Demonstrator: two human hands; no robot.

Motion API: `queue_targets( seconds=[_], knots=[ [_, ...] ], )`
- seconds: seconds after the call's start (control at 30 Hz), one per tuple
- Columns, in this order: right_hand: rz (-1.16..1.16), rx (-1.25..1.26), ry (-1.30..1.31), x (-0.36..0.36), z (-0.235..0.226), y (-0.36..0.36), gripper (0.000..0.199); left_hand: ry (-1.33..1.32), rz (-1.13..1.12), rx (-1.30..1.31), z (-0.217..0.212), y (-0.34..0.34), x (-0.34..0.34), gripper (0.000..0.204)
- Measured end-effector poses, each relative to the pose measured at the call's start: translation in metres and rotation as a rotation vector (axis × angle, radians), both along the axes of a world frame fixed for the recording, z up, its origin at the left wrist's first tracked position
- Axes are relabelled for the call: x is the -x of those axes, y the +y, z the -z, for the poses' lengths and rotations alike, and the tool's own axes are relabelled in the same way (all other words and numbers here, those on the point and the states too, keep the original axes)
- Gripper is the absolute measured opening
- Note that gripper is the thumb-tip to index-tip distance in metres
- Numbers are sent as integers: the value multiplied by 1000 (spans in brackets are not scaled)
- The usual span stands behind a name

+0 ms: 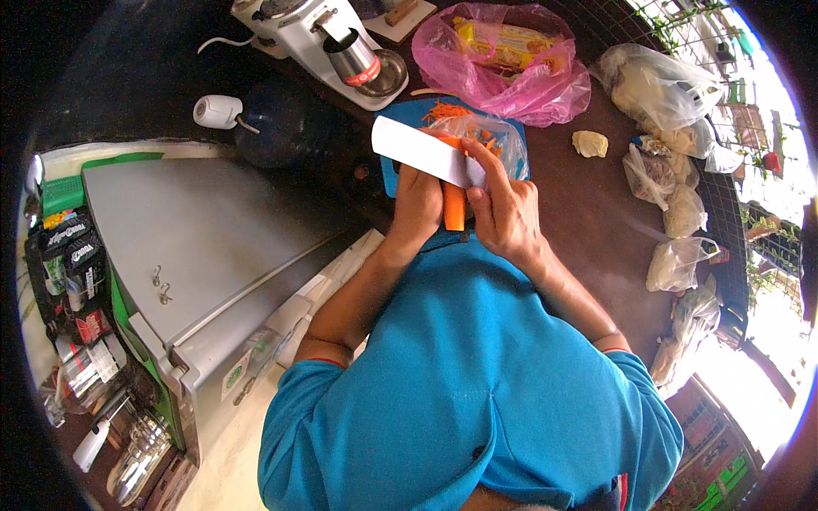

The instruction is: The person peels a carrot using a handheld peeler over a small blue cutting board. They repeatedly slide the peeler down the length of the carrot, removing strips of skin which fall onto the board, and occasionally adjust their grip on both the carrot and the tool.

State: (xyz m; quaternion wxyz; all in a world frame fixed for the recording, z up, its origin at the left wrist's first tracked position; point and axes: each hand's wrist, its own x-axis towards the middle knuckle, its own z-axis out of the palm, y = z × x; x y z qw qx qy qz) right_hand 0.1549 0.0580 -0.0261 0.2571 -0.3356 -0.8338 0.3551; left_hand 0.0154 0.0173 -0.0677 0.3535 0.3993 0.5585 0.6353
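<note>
A carrot (454, 207) points toward my body, with my left hand (417, 204) closed around its side. Above it my right hand (509, 203) grips a broad knife (417, 152), whose wide blade shines white with glare and slants up to the left. The blade crosses over the carrot and hides the left fingertips. Beneath both hands is a blue cutting board (389, 177). Orange carrot shreds (446, 110) lie at its far side, and a clear plastic bag (509, 146) with orange pieces rests on its right part.
A white machine with a metal cup (351, 58) stands beyond the board. Behind it to the right is a pink plastic bag (545, 94) holding a yellow packet (503, 44). A pale lump (590, 144) and several clear bags (663, 89) lie rightward. A grey refrigerator (204, 230) stands left.
</note>
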Motion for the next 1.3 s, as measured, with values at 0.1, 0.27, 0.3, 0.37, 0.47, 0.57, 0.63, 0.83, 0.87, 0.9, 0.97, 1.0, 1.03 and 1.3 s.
queue_targets(
  seconds=[0.1,0.27,0.3,0.37,0.47,0.57,0.63,0.83,0.87,0.9,0.97,1.0,1.03,1.3],
  knots=[
    [-3,18,-2,-1,-5,2,55,-77,10,-55,-3,0,-3,31],
    [-75,55,-16,-5,-12,1,60,64,-6,70,-18,3,6,38],
    [-75,54,-15,-4,-13,1,60,13,1,98,-17,3,7,43],
    [-83,33,10,-3,-13,0,60,2,3,95,-14,4,9,43],
    [-74,-65,32,-2,-10,1,60,-65,15,70,-22,4,8,37],
    [-70,-58,10,-2,-13,2,60,-138,23,43,-25,5,8,31],
    [-70,-49,17,-2,-14,3,60,-155,21,40,-26,4,8,31],
    [-56,-18,-20,0,-18,3,60,-218,-14,83,-25,5,7,40],
    [-51,-16,-17,0,-19,3,61,-244,2,77,-26,5,7,41],
    [-51,-16,-18,0,-19,3,61,-270,17,70,-26,5,8,41],
    [-38,-35,-32,1,-19,3,60,-278,16,68,-26,5,7,40],
    [-38,-35,-32,1,-19,2,60,-285,14,66,-25,5,7,40],
    [-30,-42,-5,3,-20,2,58,-285,14,66,-25,5,6,40],
    [-3,-40,29,7,-20,4,52,-177,50,-53,-25,4,8,30]
  ],
)
